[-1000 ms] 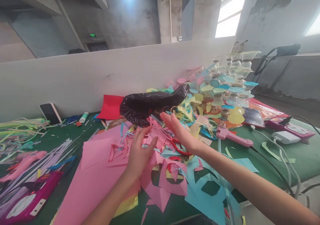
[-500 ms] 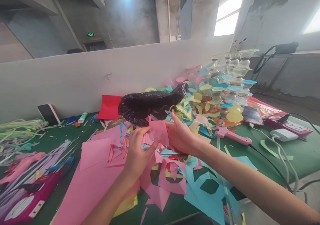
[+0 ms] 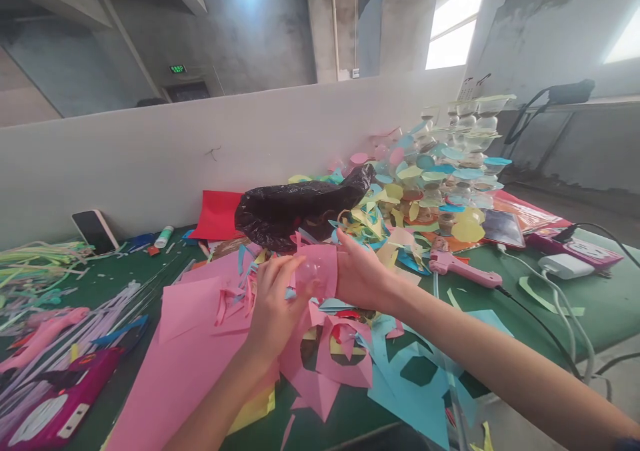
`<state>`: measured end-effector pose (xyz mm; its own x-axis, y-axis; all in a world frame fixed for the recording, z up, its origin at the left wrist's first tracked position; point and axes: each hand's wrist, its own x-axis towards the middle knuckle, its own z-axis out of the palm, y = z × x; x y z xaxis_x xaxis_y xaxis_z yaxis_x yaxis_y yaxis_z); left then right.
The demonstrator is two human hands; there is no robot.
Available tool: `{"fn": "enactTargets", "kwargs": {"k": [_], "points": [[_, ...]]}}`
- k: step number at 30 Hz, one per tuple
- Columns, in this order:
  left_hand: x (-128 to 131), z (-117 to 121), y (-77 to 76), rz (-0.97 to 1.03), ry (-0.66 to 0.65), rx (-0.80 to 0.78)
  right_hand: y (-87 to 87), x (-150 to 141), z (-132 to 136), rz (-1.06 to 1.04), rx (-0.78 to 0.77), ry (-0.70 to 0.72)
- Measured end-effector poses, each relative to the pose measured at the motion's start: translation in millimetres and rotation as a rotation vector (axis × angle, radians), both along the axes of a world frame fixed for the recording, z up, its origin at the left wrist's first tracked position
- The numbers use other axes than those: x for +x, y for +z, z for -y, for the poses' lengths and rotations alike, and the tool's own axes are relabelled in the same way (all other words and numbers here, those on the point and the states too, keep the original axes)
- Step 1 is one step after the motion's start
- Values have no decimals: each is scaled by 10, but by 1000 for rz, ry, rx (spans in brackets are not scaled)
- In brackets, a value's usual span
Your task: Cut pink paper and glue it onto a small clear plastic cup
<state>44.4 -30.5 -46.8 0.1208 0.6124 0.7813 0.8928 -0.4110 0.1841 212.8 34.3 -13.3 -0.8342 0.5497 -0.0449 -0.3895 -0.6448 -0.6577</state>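
Centrally, a pink paper square (image 3: 327, 259) is raised between my two hands, above the scraps, with a clear dome (image 3: 309, 271) against its near face. My left hand (image 3: 278, 299) is curled around the dome, thumb below and fingers above; presumably this grip steadies the curved plastic without covering the paper. My right hand (image 3: 367, 274) stands behind and beside the square's right edge, thumb raised. Its fingers are hidden by the paper, so I cannot tell whether they pinch or merely support; likely they back the sheet against bending.

Placement notes: pink sheets (image 3: 185, 371) lie flat on the green table (image 3: 613, 297) beneath my left forearm, probably for easy reach. A blue sheet (image 3: 400, 401), with holes cut through it, lies near my right forearm. The pink glue gun (image 3: 465, 271) rests to the right, well apart from the square; that spot seems to leave its cord a free run off the side. The black bag (image 3: 295, 204) slumps beyond my hands. Clear cups (image 3: 473, 145) with paper discs are stacked at the far right, presumably clear of handling.
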Motion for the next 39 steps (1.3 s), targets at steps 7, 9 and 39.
{"fn": "enactTargets", "kwargs": {"k": [7, 9, 39], "points": [[8, 6, -1, 9, 3, -9, -12, 12, -10, -62, -12, 33], [9, 6, 2, 11, 3, -13, -15, 14, -13, -83, -14, 43], [40, 3, 7, -68, -38, 98, 12, 51, -5, -24, -7, 24]]}}
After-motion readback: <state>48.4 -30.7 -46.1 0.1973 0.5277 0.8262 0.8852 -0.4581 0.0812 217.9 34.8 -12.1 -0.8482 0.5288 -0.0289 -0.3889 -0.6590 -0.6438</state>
